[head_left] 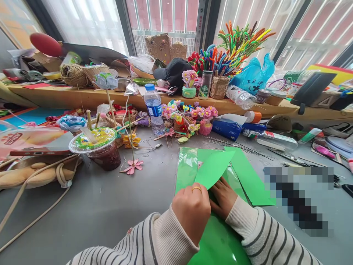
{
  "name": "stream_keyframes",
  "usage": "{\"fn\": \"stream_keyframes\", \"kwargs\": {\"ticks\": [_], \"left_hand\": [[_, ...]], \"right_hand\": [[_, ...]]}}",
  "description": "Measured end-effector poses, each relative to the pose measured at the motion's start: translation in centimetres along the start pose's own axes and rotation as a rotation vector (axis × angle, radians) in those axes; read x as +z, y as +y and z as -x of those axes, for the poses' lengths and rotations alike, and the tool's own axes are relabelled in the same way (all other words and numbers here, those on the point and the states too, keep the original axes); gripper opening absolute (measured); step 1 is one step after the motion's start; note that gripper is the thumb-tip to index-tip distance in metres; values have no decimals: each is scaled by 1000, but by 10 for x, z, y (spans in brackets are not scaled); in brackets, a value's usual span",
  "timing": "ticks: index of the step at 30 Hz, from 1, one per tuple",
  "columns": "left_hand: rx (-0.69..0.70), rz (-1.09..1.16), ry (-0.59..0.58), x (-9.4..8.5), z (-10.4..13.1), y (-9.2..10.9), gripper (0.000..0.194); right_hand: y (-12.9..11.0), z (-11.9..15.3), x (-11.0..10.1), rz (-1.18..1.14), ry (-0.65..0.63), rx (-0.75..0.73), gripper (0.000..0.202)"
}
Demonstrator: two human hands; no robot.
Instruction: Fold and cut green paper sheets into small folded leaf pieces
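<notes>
My left hand [192, 213], a ring on one finger, is closed in a fist on the lower end of a green paper strip [214, 167]. The strip's far end slants up to the right. Under and beside it, my right hand [224, 198] lies with fingers stretched out; their tips are partly hidden by the strip. Beneath both hands is a glossy clear plastic sleeve [185, 171] with green sheets in it. Another green paper piece [255, 182] lies at the right, partly over the sleeve. Glossy green sheet surface [220, 241] also shows between my forearms.
A lidded drink cup [103, 156] and a pink flower [134, 166] stand left on the grey table [110, 209]. Behind are a water bottle [154, 110], crafted flowers [205, 114] and thin wires [231, 143]. Pliers-like tools [289, 157] lie right. A crowded wooden ledge [129, 97] runs behind.
</notes>
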State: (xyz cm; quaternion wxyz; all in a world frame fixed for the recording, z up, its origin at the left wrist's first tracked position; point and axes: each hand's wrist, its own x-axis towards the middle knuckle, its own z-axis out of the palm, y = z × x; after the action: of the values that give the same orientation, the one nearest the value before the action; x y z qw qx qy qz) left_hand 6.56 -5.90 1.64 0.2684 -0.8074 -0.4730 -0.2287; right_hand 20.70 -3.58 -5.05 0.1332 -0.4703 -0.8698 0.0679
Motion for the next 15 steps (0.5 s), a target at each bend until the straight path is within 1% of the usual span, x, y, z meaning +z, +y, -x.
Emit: {"fn": "stream_keyframes", "kwargs": {"ticks": [5,11,15], "left_hand": [[78,20,48,4,6,1,23],[113,53,67,4,10,0,21],[113,60,67,4,12,-1,21]], "right_hand": [[3,2,3,14,29,-5,41],[6,2,9,50,14,-29,51],[7,2,11,45,31,-24,47]]}}
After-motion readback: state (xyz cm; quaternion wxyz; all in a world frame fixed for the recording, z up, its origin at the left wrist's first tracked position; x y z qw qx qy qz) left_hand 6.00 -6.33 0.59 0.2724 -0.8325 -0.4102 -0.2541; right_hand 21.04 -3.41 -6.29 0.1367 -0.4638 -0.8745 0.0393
